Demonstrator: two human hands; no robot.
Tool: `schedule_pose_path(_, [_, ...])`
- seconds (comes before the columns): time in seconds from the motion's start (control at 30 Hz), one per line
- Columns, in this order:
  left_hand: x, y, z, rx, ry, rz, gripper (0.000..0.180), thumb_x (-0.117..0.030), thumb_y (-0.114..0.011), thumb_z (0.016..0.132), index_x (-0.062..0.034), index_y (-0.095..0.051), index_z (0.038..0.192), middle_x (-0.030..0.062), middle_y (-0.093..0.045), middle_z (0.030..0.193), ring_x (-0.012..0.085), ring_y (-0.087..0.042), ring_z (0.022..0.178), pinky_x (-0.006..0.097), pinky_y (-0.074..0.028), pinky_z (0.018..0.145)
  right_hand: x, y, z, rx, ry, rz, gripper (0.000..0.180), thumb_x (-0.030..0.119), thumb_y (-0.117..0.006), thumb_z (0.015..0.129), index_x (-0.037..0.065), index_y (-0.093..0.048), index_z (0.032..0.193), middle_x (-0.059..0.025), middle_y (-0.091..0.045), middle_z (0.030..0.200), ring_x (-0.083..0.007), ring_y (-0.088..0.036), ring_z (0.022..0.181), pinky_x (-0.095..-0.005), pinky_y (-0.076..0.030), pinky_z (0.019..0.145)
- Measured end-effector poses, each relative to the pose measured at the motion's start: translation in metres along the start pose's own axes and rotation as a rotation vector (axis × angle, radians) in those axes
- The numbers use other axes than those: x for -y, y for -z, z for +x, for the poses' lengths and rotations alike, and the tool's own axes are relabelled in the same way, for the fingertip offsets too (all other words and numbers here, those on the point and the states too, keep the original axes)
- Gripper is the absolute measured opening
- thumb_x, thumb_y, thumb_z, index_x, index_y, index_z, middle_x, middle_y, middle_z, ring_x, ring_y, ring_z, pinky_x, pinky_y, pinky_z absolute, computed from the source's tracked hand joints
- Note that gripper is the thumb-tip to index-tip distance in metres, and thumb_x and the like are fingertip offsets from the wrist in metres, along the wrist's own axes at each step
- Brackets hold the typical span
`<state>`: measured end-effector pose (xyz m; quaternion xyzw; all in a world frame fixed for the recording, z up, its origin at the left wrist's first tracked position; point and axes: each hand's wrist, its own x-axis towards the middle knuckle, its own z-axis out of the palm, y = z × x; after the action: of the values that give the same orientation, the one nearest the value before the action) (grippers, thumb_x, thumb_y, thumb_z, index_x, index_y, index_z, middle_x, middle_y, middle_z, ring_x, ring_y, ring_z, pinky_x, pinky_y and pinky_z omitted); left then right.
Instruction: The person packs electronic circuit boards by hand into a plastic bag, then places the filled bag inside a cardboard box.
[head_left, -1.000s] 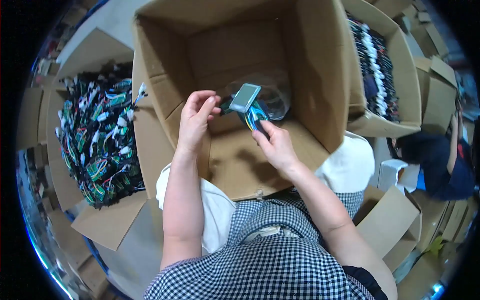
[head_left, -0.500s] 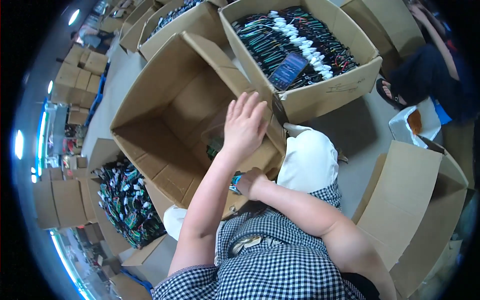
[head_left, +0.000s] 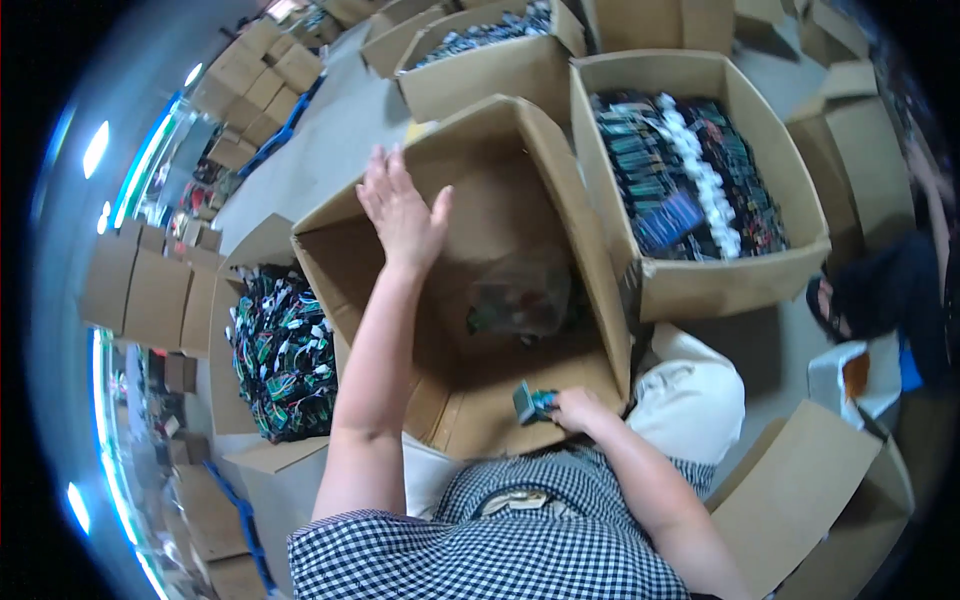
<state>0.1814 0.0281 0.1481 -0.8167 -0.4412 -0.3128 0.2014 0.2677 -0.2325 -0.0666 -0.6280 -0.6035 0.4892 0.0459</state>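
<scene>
A large open cardboard box (head_left: 480, 190) sits tilted in front of me, against my legs. Over its left part rises my left hand (head_left: 405, 220), fingers stretched out and holding nothing. My right hand (head_left: 580, 410) is low at the box's near side, fingers closed round a small blue-green object (head_left: 533, 402) with a flat, squarish end; its exact kind is unclear. Inside the box lies a clear plastic bag (head_left: 525, 300), with some green pieces (head_left: 480, 320) by it, partly hidden.
To the right stands a box (head_left: 735, 285) packed with rows of wired parts, a phone (head_left: 668, 220) lying on them. A box of tangled wired green parts (head_left: 285, 360) is at the left. Another person's leg (head_left: 880, 285) shows far right, above an open-flapped box (head_left: 800, 500).
My left hand has moved left from the box's right wall. The object in my right hand now shows more fully. My view has shifted, so the boxes sit further right and lower.
</scene>
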Motion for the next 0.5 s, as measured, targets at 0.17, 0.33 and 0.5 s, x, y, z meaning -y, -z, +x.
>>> schedule_pose_path(0.17, [0.077,0.013,0.002,0.115,-0.021,0.051,0.027,-0.014,-0.071,0.067,-0.0096,-0.060,0.092,0.0067,-0.061,0.083,0.0281,-0.058,0.080,0.039,-0.042,0.074,-0.034,-0.042,0.021,0.222,-0.021,-0.151,0.035,0.034,-0.065,0.075,0.013,-0.067,0.103,-0.0167,-0.065,0.098,-0.0339,-0.062,0.092,-0.0420,-0.050,0.082])
schedule_pose_path(0.33, [0.053,0.057,-0.056,-0.082,-0.052,-0.007,0.020,-0.010,-0.058,0.072,-0.0107,-0.059,0.092,0.0059,-0.055,0.079,0.0244,-0.053,0.073,0.036,-0.038,0.070,-0.028,-0.039,0.024,0.374,-0.127,-0.379,0.039,0.037,-0.064,0.073,0.008,-0.068,0.098,-0.0176,-0.065,0.099,-0.0335,-0.062,0.093,-0.0409,-0.050,0.081])
schedule_pose_path(0.5, [0.039,0.058,-0.072,-0.137,0.043,-0.007,0.014,-0.011,-0.057,0.075,-0.0129,-0.061,0.089,0.0000,-0.059,0.087,0.0146,-0.054,0.077,0.031,-0.035,0.073,-0.024,-0.036,0.038,0.386,-0.132,-0.376,0.037,0.032,-0.062,0.074,0.006,-0.068,0.099,-0.0187,-0.063,0.105,-0.0336,-0.061,0.098,-0.0396,-0.049,0.084])
